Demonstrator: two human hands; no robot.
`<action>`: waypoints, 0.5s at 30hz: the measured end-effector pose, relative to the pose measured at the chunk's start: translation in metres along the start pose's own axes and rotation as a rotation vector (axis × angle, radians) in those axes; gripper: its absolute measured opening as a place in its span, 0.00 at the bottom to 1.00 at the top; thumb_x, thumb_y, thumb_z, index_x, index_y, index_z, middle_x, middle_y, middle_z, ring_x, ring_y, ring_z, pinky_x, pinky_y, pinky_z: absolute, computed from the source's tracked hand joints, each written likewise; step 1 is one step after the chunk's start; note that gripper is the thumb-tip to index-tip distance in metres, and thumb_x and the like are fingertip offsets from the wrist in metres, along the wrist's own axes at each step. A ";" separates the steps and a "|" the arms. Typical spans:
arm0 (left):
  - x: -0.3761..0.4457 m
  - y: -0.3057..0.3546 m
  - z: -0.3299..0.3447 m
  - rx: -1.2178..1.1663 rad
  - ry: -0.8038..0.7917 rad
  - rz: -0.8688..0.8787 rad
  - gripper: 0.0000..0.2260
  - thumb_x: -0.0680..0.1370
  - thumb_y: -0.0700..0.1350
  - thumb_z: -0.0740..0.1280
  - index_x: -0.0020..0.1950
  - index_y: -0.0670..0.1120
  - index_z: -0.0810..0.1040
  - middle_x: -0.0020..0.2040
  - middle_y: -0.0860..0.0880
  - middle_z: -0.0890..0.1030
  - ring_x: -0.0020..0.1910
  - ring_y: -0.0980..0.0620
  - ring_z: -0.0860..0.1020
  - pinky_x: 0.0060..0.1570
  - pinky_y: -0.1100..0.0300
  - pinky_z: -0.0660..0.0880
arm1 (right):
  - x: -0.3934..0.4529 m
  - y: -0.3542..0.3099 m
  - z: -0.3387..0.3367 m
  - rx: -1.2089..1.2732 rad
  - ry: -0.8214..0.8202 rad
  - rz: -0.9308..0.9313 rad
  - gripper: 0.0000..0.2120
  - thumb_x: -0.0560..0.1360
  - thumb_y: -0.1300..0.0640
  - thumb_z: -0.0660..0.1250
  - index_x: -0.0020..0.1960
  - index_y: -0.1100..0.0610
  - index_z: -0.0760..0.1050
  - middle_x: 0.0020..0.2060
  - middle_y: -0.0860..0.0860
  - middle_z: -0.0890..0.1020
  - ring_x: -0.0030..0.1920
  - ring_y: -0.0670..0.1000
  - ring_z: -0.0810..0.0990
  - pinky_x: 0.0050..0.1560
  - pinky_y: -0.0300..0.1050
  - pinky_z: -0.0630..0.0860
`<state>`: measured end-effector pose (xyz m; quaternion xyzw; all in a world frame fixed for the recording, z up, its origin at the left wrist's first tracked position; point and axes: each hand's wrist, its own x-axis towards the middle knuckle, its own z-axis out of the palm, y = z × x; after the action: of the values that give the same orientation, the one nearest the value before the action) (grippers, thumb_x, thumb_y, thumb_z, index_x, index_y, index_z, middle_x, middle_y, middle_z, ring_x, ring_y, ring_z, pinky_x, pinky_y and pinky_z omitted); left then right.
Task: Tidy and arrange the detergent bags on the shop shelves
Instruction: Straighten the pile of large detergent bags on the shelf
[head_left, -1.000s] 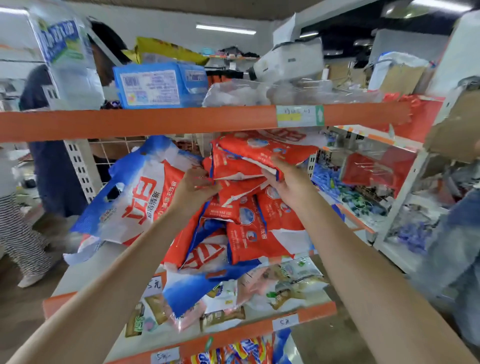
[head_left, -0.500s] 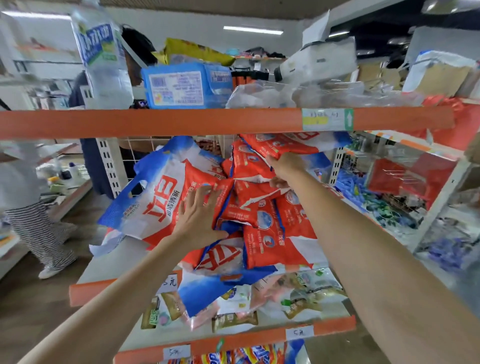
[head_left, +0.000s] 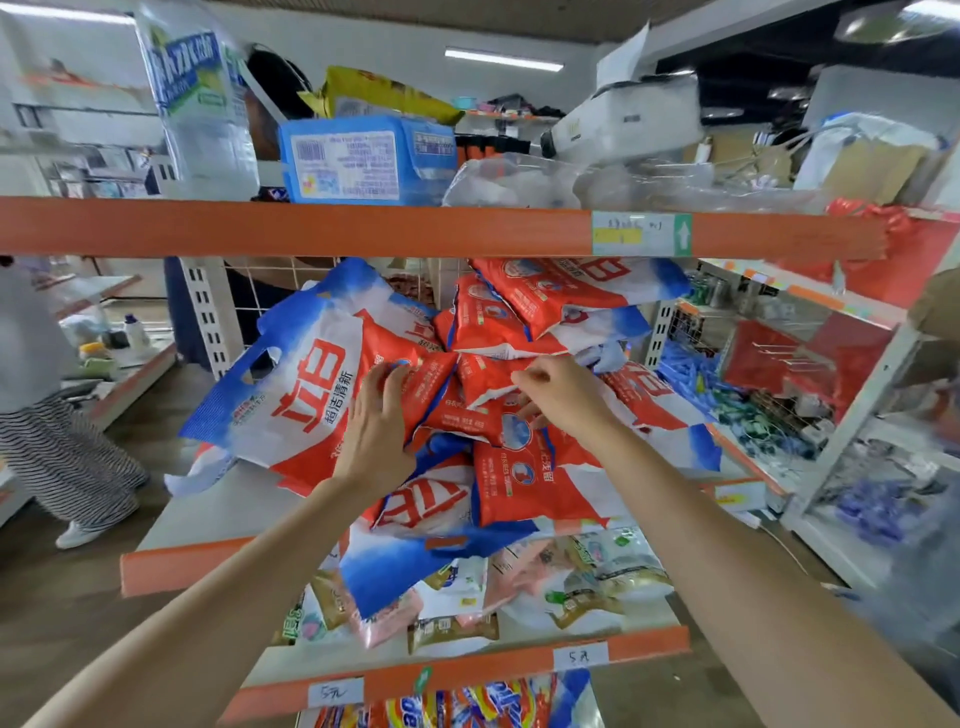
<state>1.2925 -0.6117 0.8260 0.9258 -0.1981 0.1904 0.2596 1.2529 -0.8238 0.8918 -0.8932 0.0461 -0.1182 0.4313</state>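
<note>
Orange-edged middle shelf (head_left: 176, 564) at frame centre carries a heap of red, white and blue detergent bags (head_left: 519, 467). Left hand (head_left: 376, 431) lies spread, fingers straight, on a large bag (head_left: 306, 395); right hand (head_left: 563, 397) pinches a small red bag (head_left: 488, 382). Farther up, a blue pack (head_left: 363, 158) sits on the top shelf (head_left: 291, 226).

A heap of detergent bags (head_left: 519, 415) lies on the middle shelf (head_left: 208, 561). A big bag (head_left: 291, 395) leans at the left of the heap. The left hand (head_left: 376, 431) rests between the big bag and the small bags. The right hand (head_left: 563, 397) is on the heap's middle. Small packets (head_left: 571, 582) lie on the shelf below. A box (head_left: 363, 158) sits on the top shelf (head_left: 311, 226).
</note>
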 end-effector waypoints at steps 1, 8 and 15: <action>-0.003 -0.001 -0.003 -0.082 0.004 -0.014 0.39 0.68 0.34 0.73 0.75 0.42 0.57 0.73 0.44 0.58 0.68 0.40 0.66 0.62 0.50 0.72 | -0.003 -0.004 0.007 0.010 -0.081 0.010 0.15 0.79 0.51 0.62 0.50 0.64 0.76 0.42 0.58 0.84 0.41 0.56 0.84 0.45 0.54 0.81; -0.044 -0.024 -0.031 -0.067 -0.126 0.062 0.31 0.68 0.29 0.64 0.71 0.43 0.70 0.69 0.47 0.72 0.68 0.49 0.71 0.64 0.65 0.66 | -0.011 -0.024 0.085 0.446 -0.363 0.348 0.24 0.68 0.42 0.73 0.53 0.60 0.76 0.43 0.59 0.84 0.41 0.57 0.84 0.43 0.54 0.82; -0.072 -0.042 -0.042 -0.012 -0.027 0.249 0.30 0.66 0.27 0.63 0.67 0.45 0.74 0.66 0.48 0.76 0.66 0.48 0.74 0.66 0.57 0.70 | -0.016 -0.040 0.107 0.656 -0.325 0.293 0.14 0.72 0.60 0.72 0.56 0.62 0.77 0.40 0.55 0.82 0.34 0.50 0.82 0.26 0.41 0.77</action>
<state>1.2400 -0.5358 0.8096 0.8949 -0.3162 0.2074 0.2370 1.2639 -0.7146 0.8559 -0.6989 0.0639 0.0788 0.7080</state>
